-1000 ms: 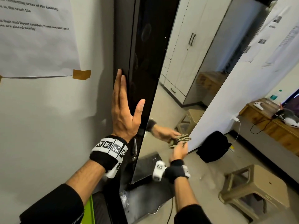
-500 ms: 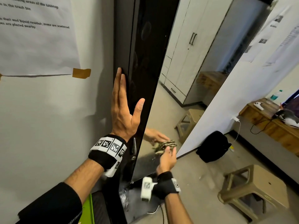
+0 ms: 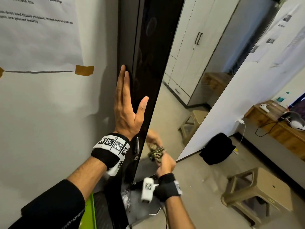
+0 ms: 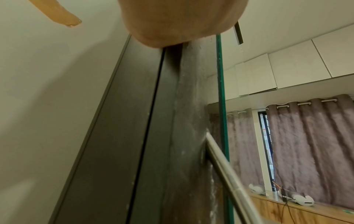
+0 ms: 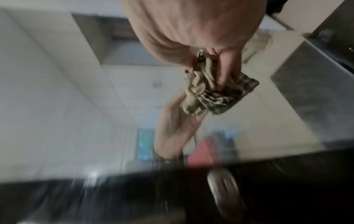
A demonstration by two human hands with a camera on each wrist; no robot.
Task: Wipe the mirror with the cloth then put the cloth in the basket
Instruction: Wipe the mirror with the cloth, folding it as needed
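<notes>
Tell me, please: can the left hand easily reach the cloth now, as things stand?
Probably not at once. The left hand lies flat on the dark frame above, while the right hand grips the cloth against the mirror, lower down.

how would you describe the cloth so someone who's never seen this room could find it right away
Start at the tall mirror leaning against the dark door. Near its lower left edge, the right hand presses a crumpled cloth to the glass. It is the only camouflage-patterned olive and tan thing there.
</notes>
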